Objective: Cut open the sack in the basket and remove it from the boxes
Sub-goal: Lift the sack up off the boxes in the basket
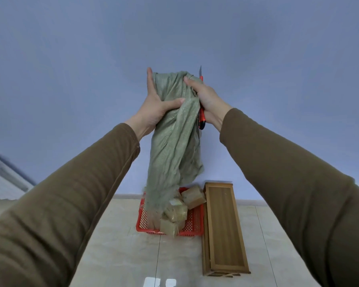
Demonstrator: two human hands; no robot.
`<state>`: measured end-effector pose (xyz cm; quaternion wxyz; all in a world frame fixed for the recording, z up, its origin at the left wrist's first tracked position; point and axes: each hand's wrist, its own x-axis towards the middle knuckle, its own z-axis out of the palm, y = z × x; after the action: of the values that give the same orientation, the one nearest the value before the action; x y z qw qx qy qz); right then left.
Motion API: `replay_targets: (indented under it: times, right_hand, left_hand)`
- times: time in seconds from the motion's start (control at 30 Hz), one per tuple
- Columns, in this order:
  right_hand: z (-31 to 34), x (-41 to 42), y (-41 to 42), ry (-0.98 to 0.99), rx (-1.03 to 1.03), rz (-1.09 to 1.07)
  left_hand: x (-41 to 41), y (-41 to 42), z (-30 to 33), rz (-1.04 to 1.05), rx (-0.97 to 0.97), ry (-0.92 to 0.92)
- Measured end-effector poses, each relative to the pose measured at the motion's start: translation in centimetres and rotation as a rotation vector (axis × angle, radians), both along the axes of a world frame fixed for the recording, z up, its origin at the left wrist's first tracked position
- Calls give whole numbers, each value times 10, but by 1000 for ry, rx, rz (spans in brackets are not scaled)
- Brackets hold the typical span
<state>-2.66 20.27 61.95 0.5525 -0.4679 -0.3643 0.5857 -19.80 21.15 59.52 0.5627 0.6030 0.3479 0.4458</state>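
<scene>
A green woven sack [174, 141] hangs lifted high in front of a blue wall, its frayed open lower end just above the red plastic basket [193, 224] on the floor. My left hand [155, 104] grips the sack's upper part from the left. My right hand [205, 96] clasps the sack's top from the right and also holds a red utility knife [201, 119], blade pointing up. Several tape-wrapped cardboard boxes [193, 196] lie uncovered in the basket, one [169, 226] leaning over its front rim.
A long wooden cabinet [224, 228] lies flat on the tiled floor, touching the basket's right side. A white appliance [6, 179] shows at the left edge. Pale floor tiles extend toward me in front of the basket.
</scene>
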Motion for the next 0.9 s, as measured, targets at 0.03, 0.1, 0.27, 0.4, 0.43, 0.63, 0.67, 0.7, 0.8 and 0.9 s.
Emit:
replay_targets:
  times: [0.03, 0.1, 0.27, 0.4, 0.43, 0.63, 0.67, 0.7, 0.8, 0.9]
  right_hand:
    - [2, -2, 0, 15, -42, -21]
    - [4, -4, 0, 7, -78, -15]
    - [-4, -1, -1, -218, 35, 28]
    - [-29, 5, -4, -396, 158, 173]
    - [-37, 4, -7, -389, 169, 210]
    - [-56, 6, -12, -221, 98, 66]
    - [-55, 7, -13, -197, 74, 51]
    - [-55, 8, -14, -179, 50, 45]
    - [-54, 6, -17, -79, -43, 68]
    - [-53, 6, -22, -15, -133, 87]
  left_hand:
    - [0, 1, 2, -2, 5, 22]
    - [-1, 4, 5, 25, 11, 53]
    - [-4, 8, 3, 147, -30, 72]
    - [-8, 9, -8, 270, -107, 161]
    - [-8, 8, -7, 328, -116, 194]
    - [-1, -10, -10, 285, -67, 219]
    - [-1, -13, -15, 229, -53, 209]
    - [-1, -16, -21, 170, -47, 194]
    - [-4, -21, -38, 2, -70, 136]
    - [-3, -24, -49, -28, -57, 132]
